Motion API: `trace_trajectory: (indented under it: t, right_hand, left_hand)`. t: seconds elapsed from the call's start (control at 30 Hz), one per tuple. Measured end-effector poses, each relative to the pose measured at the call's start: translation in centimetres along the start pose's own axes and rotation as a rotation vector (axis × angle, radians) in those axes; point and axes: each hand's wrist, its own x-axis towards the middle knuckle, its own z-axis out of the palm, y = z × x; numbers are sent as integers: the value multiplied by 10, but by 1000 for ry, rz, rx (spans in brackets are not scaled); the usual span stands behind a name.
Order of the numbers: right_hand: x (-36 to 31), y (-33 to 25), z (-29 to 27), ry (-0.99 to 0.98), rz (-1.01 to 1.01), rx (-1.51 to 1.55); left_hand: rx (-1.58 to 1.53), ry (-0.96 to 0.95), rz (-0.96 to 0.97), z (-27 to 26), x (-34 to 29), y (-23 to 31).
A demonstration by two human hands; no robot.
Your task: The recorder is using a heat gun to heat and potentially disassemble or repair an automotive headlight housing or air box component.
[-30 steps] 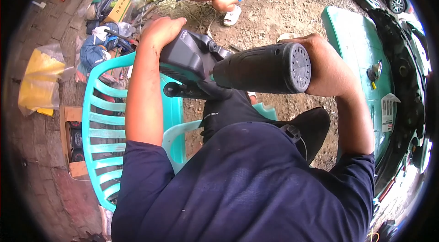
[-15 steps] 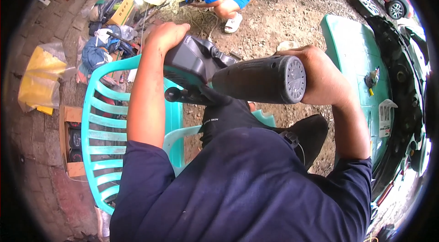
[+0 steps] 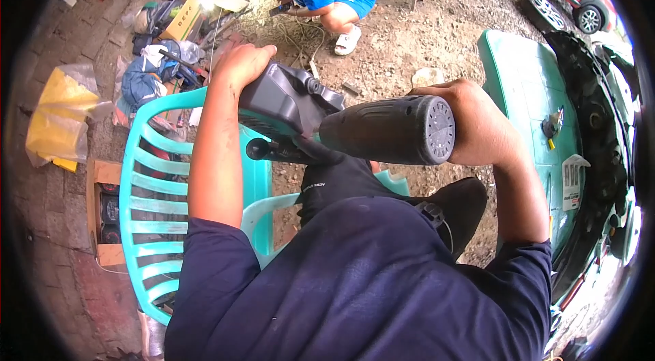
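in the head view, your hands are apart, with the dark plastic part (image 3: 286, 98) between them, in front of you above the green chair (image 3: 158, 199). your left hand (image 3: 247, 64) lies over the part's upper left end; how far those fingers wrap around it you cannot tell. your right hand (image 3: 475, 122) looks closed around the handle of the black power tool (image 3: 385, 130), though the tool's body hides most of the fingers. the tool's front end points at the part's right side; whether they touch is unclear.

the part is probably stiff and light for its bulk, smooth enough to slip, and its raised corners could crack under force. its broad left end seems your best hold. the tool probably weighs more, so grip it low on the handle.

as for writing, there is print on the tan carton (image 3: 184, 18) and the white label (image 3: 573, 182) on the green table (image 3: 522, 64), and small pale lettering on your dark trousers (image 3: 341, 185). you can make out no brand on the tool; its round end cap (image 3: 440, 130) shows only a ring of marks.
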Motion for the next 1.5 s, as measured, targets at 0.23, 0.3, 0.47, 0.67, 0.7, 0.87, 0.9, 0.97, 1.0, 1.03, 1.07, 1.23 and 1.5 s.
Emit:
trace_trajectory:
  t: [0.23,0.3,0.47,0.67,0.7,0.87,0.9,0.97,1.0,1.03,1.07,1.23,1.5]
  right_hand:
    - [1,-4,-3,4,44,18]
    - [1,-4,-3,8,39,13]
    - [1,-5,-5,3,31,6]
    - [-1,5,-4,0,71,32]
    - [-1,8,-3,34,38,28]
    - [-2,14,-5,42,35,-14]
    - [-2,14,-6,49,38,-2]
    - [-3,14,-7,59,43,6]
    - [-4,14,-7,64,48,-7]
    - [-3,16,-6,66,49,-16]
    - [-2,14,-7,64,44,-16]
    - [-3,14,-10,92,46,25]
    - [-4,18,-13,90,62,-27]
  left_hand:
    - [-54,17,-50,-2,-4,2]
    - [-53,4,-36,-2,-2,-1]
    - [-105,-26,-44,-3,-1,-1]
    - [-208,30,-93,-10,-9,6]
    - [-229,-50,-135,-14,-8,7]
    - [-230,-63,-173,-14,-12,10]
    - [-234,-46,-157,-13,-13,10]
    - [-241,-28,-136,-12,-12,10]
    - [-217,-3,-108,-10,-11,10]
    - [-190,22,-87,-7,-10,6]
    - [-190,24,-92,-1,-7,-3]
    - [-91,51,3,8,-2,-11]
    - [-255,-144,-181,-16,-6,2]
